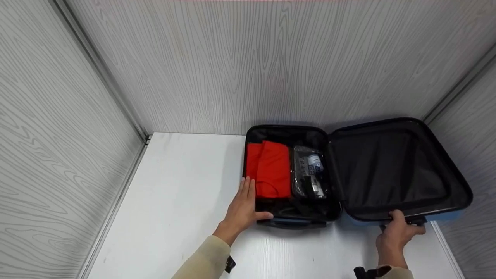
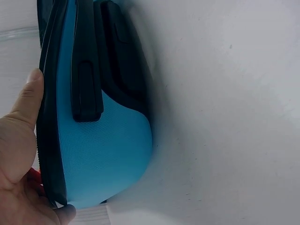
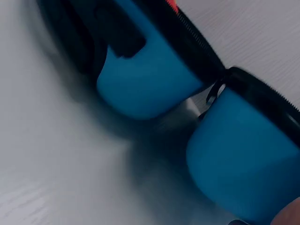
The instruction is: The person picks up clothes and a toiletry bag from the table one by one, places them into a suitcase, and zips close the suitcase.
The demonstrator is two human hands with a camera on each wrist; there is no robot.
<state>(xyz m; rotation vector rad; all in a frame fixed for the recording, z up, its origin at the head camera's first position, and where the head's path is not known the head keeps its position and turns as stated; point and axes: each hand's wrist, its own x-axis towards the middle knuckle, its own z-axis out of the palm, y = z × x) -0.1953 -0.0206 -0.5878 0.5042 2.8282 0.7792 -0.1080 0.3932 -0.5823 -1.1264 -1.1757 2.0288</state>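
Observation:
A blue suitcase lies spread open on the white table, its packed half on the left. That half holds folded red cloth and a clear pouch with small items inside. My left hand rests on the packed half's near left corner, fingers straight along the left side and thumb against the front rim. At the near edge of the black-lined lid, my right hand grips the rim. In the right wrist view the blue lid shell slants beside the packed half, over a dark shadow, with only a fingertip showing.
Pale wood-grain panels enclose the table at the back and on both sides. The suitcase's back edge is close to the rear panel, and the lid reaches near the right panel. A black carry handle sits on the packed half's front.

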